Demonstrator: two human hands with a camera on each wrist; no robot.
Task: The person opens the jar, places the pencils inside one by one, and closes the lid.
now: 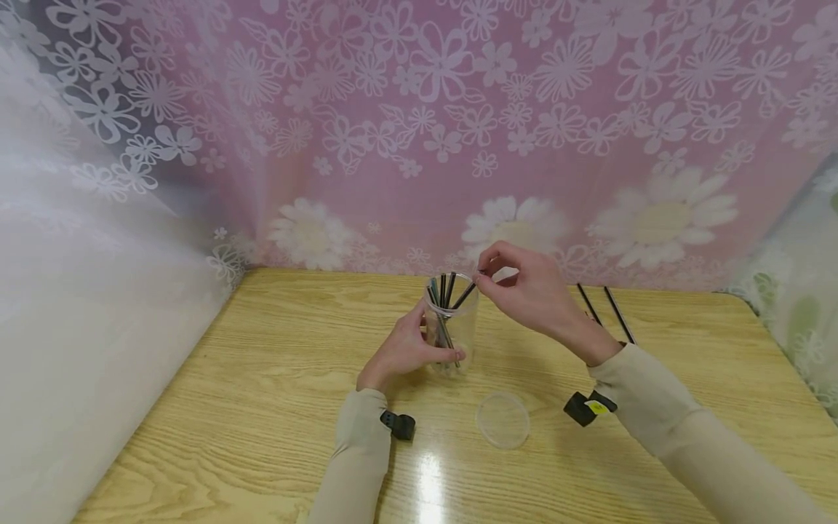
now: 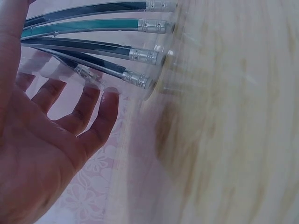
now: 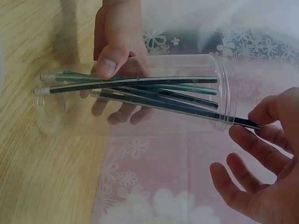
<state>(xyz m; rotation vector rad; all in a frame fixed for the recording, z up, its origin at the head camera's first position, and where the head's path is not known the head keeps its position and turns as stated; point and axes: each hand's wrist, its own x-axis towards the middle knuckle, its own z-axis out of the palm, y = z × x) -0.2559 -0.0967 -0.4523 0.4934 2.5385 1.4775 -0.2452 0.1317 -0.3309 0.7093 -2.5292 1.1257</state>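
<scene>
A clear plastic jar [image 1: 468,335] stands on the table with several dark pencils and a teal pencil [image 2: 93,26] leaning inside. Their metal-banded eraser ends point down, near the jar's bottom. My left hand [image 1: 407,345] grips the jar from the left, thumb across its front and fingers around the far side. At the jar's mouth, my right hand [image 1: 532,292] pinches the upper end of a dark pencil [image 3: 187,111] between thumb and index finger. Most of that pencil is inside the jar, its top sticking out past the rim. The other right fingers are loosely bent.
A round clear lid [image 1: 503,421] lies flat on the table [image 1: 262,407], in front of the jar. Two dark pencils [image 1: 619,314] lie at the back right, partly behind the right forearm. A pink flowered curtain [image 1: 406,196] hangs along the table's back edge.
</scene>
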